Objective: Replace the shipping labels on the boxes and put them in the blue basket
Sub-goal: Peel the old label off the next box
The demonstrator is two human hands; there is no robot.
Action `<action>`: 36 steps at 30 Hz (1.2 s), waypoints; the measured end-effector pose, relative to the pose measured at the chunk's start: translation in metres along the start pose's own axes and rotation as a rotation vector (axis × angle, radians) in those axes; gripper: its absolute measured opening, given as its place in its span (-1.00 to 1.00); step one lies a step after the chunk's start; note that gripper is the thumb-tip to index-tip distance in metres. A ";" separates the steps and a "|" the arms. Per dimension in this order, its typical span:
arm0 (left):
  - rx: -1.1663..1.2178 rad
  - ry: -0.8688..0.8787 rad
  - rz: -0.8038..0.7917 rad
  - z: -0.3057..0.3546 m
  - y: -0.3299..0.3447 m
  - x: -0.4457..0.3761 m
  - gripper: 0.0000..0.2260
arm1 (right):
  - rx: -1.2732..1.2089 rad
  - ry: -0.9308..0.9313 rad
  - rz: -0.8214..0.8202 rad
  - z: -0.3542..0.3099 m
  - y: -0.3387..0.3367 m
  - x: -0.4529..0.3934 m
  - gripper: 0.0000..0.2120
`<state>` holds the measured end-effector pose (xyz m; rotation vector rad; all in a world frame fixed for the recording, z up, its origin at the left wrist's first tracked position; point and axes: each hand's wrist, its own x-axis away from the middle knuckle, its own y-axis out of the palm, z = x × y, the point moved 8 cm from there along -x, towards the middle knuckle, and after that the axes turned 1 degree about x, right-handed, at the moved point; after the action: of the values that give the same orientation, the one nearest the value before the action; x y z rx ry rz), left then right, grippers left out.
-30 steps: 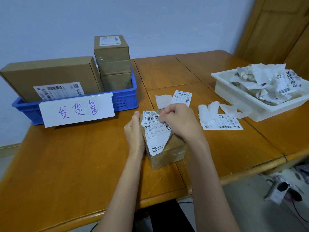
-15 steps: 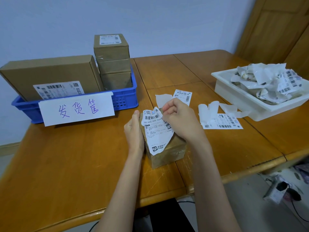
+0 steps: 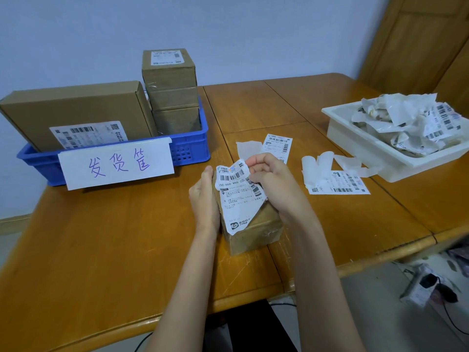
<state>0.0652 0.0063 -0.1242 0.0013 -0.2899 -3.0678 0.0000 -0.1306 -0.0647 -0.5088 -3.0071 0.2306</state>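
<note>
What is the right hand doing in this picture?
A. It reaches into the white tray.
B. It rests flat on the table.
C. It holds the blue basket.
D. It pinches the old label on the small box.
D: the right hand pinches the top edge of the torn old label on the small box, which the left hand steadies.

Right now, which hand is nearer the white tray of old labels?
Right. The right hand pinches the label between the box and the white tray; the left hand holds the box's far side.
</note>
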 end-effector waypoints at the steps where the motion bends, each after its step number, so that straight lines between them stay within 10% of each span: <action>1: 0.002 0.008 0.004 0.001 0.000 0.000 -0.61 | -0.003 0.000 -0.001 0.000 0.000 0.000 -0.77; 36: 0.018 -0.024 0.003 0.005 0.000 0.004 -0.61 | 0.167 -0.013 0.061 -0.001 0.000 -0.004 -0.84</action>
<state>0.0607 0.0070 -0.1193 -0.0350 -0.3191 -3.0643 0.0040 -0.1314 -0.0640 -0.5841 -2.9519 0.4864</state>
